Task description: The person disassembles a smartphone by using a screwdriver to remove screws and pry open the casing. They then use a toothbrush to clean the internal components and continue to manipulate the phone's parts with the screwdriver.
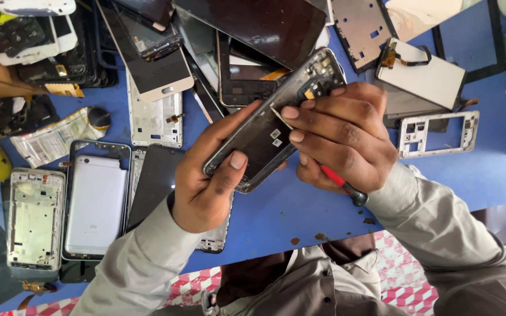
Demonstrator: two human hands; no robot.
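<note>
Okay, your left hand grips the dark, opened phone frame above the blue desk, thumb pressed on its edge. Your right hand is closed round a red-handled screwdriver, fingertips resting on the frame's inner face. Keep the frame braced and pry gently near the small orange flex connector.
</note>
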